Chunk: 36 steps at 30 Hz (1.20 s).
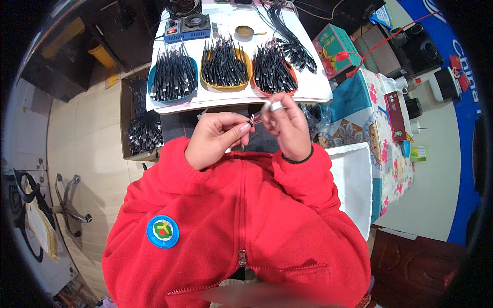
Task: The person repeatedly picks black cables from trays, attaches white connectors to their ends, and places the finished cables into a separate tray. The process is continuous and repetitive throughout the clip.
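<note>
In front of my red jacket, near the table's front edge, both of my hands are raised. Between thumb and forefinger, my left hand (220, 137) pinches the end of a thin cable (257, 121) with red wires. Those wires point across to my right hand (288, 126), whose fingers are bent together, with a white wrap (277, 106) on one of them. Whether the right fingertips grip a wire is too small to make out. Beyond the hands stand a blue tray (150, 82), a yellow tray (250, 78) and an orange tray (294, 84), heaped with black cables.
At the back of the white table (226, 102) are a blue soldering device (187, 28), a small round pan (244, 33) and loose black cables (295, 46). A cardboard box (126, 123) of cables stands left. A patterned cloth (377, 133) covers a surface at right.
</note>
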Each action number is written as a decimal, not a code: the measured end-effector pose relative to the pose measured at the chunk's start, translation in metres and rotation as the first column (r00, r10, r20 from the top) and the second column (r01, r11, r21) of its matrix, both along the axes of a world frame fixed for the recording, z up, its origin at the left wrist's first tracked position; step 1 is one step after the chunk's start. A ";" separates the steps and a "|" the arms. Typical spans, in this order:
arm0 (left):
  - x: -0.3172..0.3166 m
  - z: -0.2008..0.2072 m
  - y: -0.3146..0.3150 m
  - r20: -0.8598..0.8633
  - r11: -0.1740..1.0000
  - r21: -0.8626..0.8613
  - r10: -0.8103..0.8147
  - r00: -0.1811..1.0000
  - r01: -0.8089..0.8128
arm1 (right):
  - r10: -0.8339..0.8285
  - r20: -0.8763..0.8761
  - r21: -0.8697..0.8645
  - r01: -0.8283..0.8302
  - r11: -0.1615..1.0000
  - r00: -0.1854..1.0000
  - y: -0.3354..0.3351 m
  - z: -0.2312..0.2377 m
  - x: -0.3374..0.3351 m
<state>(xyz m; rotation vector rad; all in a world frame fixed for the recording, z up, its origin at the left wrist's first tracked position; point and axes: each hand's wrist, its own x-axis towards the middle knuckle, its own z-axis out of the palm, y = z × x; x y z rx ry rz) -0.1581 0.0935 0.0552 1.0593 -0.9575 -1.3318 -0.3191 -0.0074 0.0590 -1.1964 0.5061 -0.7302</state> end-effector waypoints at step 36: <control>-0.002 -0.013 -0.004 0.722 0.663 -0.690 0.599 0.347 0.292 | 0.172 -0.292 -0.055 -0.196 0.979 0.941 0.004 0.003 -0.024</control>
